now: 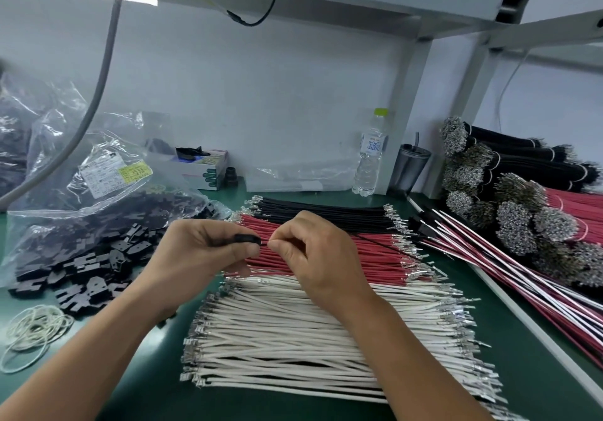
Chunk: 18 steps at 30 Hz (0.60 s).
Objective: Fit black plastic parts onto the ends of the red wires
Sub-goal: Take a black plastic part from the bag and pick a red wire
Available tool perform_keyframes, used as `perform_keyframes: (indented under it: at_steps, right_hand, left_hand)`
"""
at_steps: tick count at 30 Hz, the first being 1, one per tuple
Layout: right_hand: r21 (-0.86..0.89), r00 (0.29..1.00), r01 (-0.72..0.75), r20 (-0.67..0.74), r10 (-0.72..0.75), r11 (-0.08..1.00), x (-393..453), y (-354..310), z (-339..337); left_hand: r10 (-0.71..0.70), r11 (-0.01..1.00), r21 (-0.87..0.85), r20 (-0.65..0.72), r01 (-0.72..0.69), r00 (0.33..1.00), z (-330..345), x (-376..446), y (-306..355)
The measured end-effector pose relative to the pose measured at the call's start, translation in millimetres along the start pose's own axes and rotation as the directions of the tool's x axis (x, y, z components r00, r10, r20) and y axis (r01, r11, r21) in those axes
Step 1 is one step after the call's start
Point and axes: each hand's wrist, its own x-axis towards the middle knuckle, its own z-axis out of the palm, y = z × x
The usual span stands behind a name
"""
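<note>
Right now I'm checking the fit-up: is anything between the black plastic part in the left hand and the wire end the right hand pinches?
Nothing visible. The left hand holds the black plastic part, and the right hand pinches the wire end right at its opening.

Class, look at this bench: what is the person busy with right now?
A person is assembling wire ends at a green bench. The left hand holds a black part, and the right hand pinches something thin against its end, probably a wire, though the fingers hide it. Below the hands lie rows of black wires, red wires and white wires. Loose black parts spill from a bag on the left.
</note>
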Motion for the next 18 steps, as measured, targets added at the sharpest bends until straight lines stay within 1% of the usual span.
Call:
perform_keyframes:
  at_steps: [2,5,8,10,13,14,18]
  right_hand:
    - [-0.011,1.0,0.005,-0.02,-0.006,1.0,-0.1,-1.8,1.8]
    - [-0.019,0.999,0.042,-0.009,-0.042,0.999,-0.8,-8.5,6.4]
    - [-0.027,0.997,0.081,-0.02,-0.081,0.996,-2.9,-6.0,1.1]
    - [-0.064,0.996,0.079,-0.042,-0.082,0.995,-4.1,0.3,-3.3]
    - [-0.082,0.995,0.057,-0.076,-0.063,0.995,-4.9,2.5,-4.0]
    - [-0.071,0.995,0.055,-0.081,-0.061,0.996,-4.1,2.5,-3.5]
    - [0.063,0.997,0.004,-0.072,0.001,0.998,-3.0,5.2,-3.1]
  left_hand:
    - [0.013,1.0,0.017,0.012,-0.013,1.0,2.7,0.9,-2.2]
    - [0.051,0.995,0.087,0.04,-0.054,0.998,1.8,-1.3,-3.3]
    - [0.06,0.993,0.096,0.041,-0.064,0.997,3.3,-3.2,-3.2]
    - [0.063,0.992,0.108,0.059,-0.069,0.996,8.4,-0.8,-4.2]
    - [0.059,0.994,0.094,0.046,-0.063,0.997,9.2,2.1,-7.7]
    - [0.053,0.995,0.077,0.037,-0.056,0.998,7.1,3.1,-8.7]
    - [0.04,0.998,0.041,0.027,-0.041,0.999,-2.3,4.2,-12.2]
